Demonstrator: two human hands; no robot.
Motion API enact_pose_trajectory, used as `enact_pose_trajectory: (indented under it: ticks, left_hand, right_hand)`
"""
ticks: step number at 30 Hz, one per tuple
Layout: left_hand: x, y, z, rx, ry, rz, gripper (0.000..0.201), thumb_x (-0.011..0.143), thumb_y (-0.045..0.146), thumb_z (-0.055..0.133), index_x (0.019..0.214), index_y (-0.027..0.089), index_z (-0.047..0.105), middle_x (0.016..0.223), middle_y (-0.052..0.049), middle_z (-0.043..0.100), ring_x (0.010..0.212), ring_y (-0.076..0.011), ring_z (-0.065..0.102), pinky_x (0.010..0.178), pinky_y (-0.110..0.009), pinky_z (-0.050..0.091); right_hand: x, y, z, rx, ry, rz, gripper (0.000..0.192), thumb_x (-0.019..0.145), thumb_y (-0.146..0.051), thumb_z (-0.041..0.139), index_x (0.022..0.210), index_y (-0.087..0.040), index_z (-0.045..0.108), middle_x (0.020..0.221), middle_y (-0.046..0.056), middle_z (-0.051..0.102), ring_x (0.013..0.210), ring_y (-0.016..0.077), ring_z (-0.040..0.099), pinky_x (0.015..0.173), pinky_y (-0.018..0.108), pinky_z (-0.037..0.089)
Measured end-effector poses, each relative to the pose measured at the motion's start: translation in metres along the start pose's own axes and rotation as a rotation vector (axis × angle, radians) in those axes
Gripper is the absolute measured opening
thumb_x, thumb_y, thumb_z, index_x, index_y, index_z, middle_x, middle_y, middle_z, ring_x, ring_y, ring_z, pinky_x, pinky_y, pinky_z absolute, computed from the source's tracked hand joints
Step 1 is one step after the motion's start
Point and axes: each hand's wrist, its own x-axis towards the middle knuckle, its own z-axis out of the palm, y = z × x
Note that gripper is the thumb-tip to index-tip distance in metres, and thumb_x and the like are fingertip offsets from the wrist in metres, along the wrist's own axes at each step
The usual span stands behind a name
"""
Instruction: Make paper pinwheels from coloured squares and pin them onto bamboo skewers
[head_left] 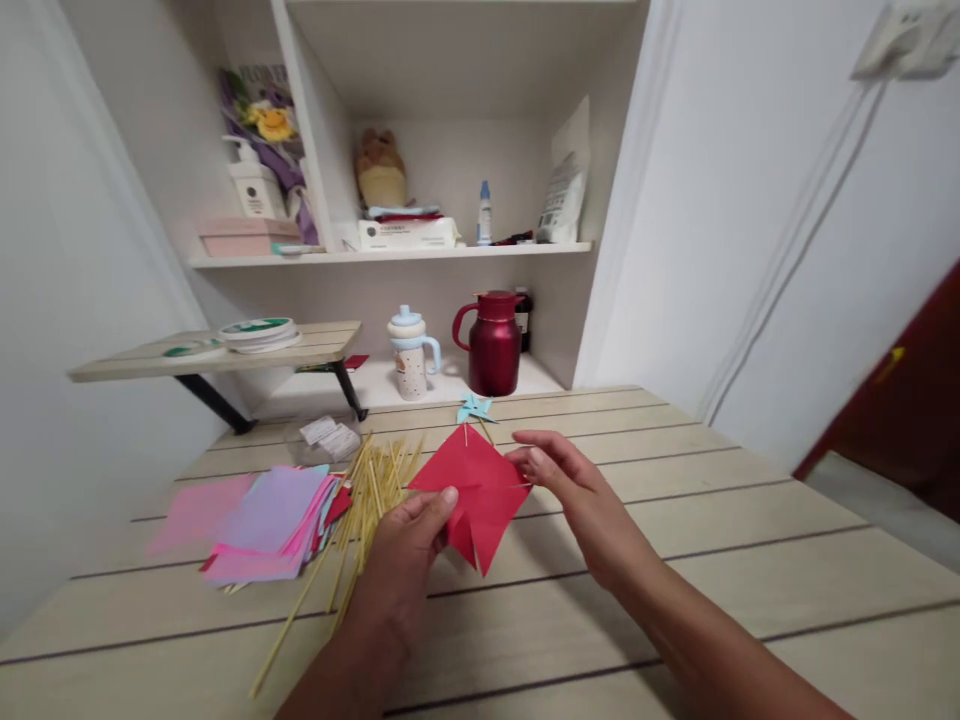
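- Both hands hold a folded red paper square (pixel 474 490), creased into pinwheel-like flaps, lifted just above a pale wooden slatted table (pixel 675 560).
- The left hand (pixel 405 555) pinches the paper's lower left part, thumb on top and the other fingers closed beneath it.
- The right hand (pixel 574 490) grips the paper's right corner between thumb and fingertips (pixel 536 462), the remaining fingers loosely curled.
- How far along, as a judgement: the red paper looks folded and partly shaped, but no stick is joined to it, so mounting appears left to do.
- A small finished light blue paper pinwheel (pixel 475 407) lies just beyond the fingertips, suggesting one piece is already made.
- A loose scatter of thin bamboo skewers (pixel 360 500) lies just left of the left thumb, apparently unused.
- A stack of pink and lilac paper sheets (pixel 262 525) sits further left of the skewers, unfolded.
- Writing: a white box (pixel 409 233) on the shelf beyond the hands carries dark print too small to read. A white pump bottle (pixel 255 185) has a dark label, also illegible.
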Motion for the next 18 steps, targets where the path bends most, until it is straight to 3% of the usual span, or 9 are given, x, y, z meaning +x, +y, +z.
enact_pose_trajectory:
  ticks: [3, 7, 12, 18]
  left_hand:
    - [0.002, 0.002, -0.002, -0.1, 0.072, 0.054, 0.031, 0.065, 0.039, 0.084, 0.076, 0.011, 0.073, 0.075, -0.006, 0.073, 0.067, -0.0129, 0.062, 0.069, -0.025, 0.051]
    - [0.004, 0.006, -0.006, -0.218, 0.113, 0.085, 0.029, 0.064, 0.036, 0.085, 0.074, 0.012, 0.072, 0.073, -0.004, 0.072, 0.064, -0.0112, 0.062, 0.065, -0.023, 0.05]
    - [0.0, 0.011, -0.005, -0.334, 0.087, 0.009, 0.028, 0.065, 0.031, 0.085, 0.082, 0.013, 0.073, 0.084, -0.007, 0.076, 0.072, -0.0137, 0.067, 0.067, -0.023, 0.052]
    - [-0.01, 0.013, 0.003, -0.305, 0.011, -0.004, 0.028, 0.066, 0.035, 0.084, 0.081, 0.014, 0.073, 0.079, -0.005, 0.074, 0.069, -0.0145, 0.066, 0.067, -0.024, 0.05]
  right_hand:
    - [-0.003, 0.006, 0.003, -0.076, 0.079, -0.135, 0.037, 0.09, -0.046, 0.061, 0.123, -0.03, 0.055, 0.106, 0.003, 0.061, 0.098, 0.0207, 0.059, 0.089, 0.035, 0.045]
    - [-0.01, 0.015, 0.01, -0.263, 0.027, -0.316, 0.04, 0.09, -0.029, 0.06, 0.128, -0.033, 0.05, 0.093, 0.0, 0.049, 0.08, 0.017, 0.054, 0.075, 0.032, 0.048]
    - [-0.014, 0.019, 0.018, -0.574, -0.025, -0.534, 0.037, 0.087, -0.013, 0.056, 0.118, -0.033, 0.063, 0.091, 0.001, 0.044, 0.078, 0.0172, 0.052, 0.067, 0.031, 0.047]
    - [-0.013, 0.021, 0.018, -0.619, 0.009, -0.691, 0.027, 0.084, -0.013, 0.066, 0.102, -0.031, 0.074, 0.087, 0.002, 0.041, 0.081, 0.0196, 0.05, 0.067, 0.032, 0.048]
